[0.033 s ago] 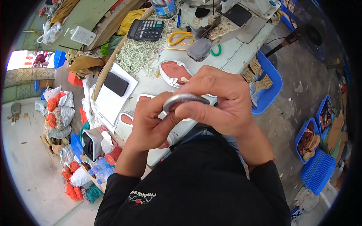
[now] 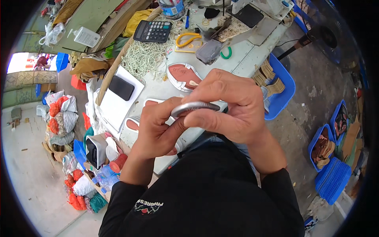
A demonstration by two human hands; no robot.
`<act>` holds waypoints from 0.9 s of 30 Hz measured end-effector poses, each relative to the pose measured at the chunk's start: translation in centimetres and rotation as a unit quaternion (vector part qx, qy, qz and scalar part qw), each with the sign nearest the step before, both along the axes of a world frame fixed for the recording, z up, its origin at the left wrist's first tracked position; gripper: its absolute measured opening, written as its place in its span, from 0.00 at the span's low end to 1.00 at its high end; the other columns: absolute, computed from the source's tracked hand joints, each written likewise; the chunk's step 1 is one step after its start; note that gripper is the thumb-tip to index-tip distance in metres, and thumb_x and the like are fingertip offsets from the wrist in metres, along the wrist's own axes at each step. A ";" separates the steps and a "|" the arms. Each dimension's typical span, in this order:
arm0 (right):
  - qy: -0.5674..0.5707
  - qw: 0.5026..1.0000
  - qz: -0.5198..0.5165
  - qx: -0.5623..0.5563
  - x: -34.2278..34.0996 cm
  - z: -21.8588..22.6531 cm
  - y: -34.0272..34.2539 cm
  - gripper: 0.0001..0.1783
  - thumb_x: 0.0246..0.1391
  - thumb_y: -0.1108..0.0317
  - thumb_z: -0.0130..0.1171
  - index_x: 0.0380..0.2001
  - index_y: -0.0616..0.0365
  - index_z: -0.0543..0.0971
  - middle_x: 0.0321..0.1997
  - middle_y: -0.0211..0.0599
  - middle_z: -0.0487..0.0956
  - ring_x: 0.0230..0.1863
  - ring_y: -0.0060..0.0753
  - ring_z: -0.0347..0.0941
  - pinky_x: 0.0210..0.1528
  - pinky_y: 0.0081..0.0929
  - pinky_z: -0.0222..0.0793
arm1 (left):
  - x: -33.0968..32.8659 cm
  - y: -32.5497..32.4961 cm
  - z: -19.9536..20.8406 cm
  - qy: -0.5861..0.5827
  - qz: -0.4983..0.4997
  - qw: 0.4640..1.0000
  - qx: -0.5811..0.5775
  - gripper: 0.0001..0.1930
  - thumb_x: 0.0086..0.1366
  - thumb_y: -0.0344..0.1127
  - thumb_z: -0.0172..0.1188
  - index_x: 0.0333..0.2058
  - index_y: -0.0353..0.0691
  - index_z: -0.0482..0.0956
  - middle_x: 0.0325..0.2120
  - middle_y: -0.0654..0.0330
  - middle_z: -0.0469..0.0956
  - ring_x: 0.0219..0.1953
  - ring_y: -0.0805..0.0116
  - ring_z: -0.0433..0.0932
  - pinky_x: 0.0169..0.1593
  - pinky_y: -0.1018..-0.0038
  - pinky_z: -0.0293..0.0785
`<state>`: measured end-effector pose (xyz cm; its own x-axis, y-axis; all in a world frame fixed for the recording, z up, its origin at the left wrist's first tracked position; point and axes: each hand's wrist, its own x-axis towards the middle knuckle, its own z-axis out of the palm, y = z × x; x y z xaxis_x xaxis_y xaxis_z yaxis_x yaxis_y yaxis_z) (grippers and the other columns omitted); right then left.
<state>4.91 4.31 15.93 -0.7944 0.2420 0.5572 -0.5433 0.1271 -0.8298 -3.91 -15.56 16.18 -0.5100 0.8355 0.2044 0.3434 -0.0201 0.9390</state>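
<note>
Workshop: blue bin of stacked pieces

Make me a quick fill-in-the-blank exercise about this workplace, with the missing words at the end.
1. The right hand pinches the grey-edged piece, while the left hand is at its ____ end.
2. The pen lies to the ____ of the calculator.
3. The paper under the black phone is coloured ____.
4. The bin beside the table is coloured ____.

Missing words: left; right; white; blue.
</note>
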 end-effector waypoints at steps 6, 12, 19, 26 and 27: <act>0.033 0.999 -0.002 0.012 0.5 1.1 -0.5 0.10 0.53 0.70 0.77 0.38 0.58 0.89 0.28 0.33 0.83 0.29 0.30 0.75 0.54 0.34 0.72 | 0.1 0.1 1.0 0.123 0.024 0.992 -0.018 0.16 0.61 0.23 0.72 0.49 0.35 0.85 0.37 0.55 0.88 0.35 0.64 0.88 0.40 0.73 0.81; -0.081 0.970 0.151 -0.171 1.3 -1.1 -0.4 0.09 0.62 0.68 0.69 0.42 0.61 0.88 0.36 0.36 0.83 0.40 0.28 0.76 0.61 0.33 0.68 | 0.3 -0.3 -0.1 0.059 -0.002 0.998 -0.021 0.13 0.65 0.24 0.70 0.48 0.35 0.85 0.38 0.56 0.88 0.38 0.65 0.87 0.42 0.73 0.80; -0.202 0.967 -0.038 0.148 4.0 -7.0 -3.0 0.35 0.56 0.63 0.71 0.67 0.53 0.76 0.59 0.46 0.78 0.54 0.47 0.76 0.64 0.45 0.68 | 0.1 -1.5 -5.5 -0.522 0.174 0.823 0.139 0.14 0.77 0.32 0.59 0.56 0.33 0.77 0.48 0.56 0.85 0.46 0.65 0.85 0.53 0.66 0.82; -0.235 0.897 -0.117 0.355 2.4 -11.8 -1.0 0.41 0.49 0.68 0.69 0.70 0.42 0.75 0.54 0.38 0.78 0.58 0.48 0.72 0.61 0.48 0.68 | -3.3 -5.0 -8.6 -0.017 0.090 0.972 -0.218 0.36 0.64 0.41 0.73 0.68 0.40 0.70 0.66 0.53 0.74 0.65 0.56 0.74 0.68 0.60 0.70; -0.220 0.879 -0.140 0.399 1.6 -12.0 0.2 0.40 0.49 0.67 0.69 0.69 0.42 0.75 0.55 0.38 0.78 0.59 0.47 0.72 0.62 0.47 0.67 | -4.3 -5.7 -8.5 0.180 0.034 0.938 -0.293 0.40 0.60 0.40 0.77 0.69 0.41 0.70 0.66 0.52 0.73 0.65 0.54 0.73 0.68 0.61 0.70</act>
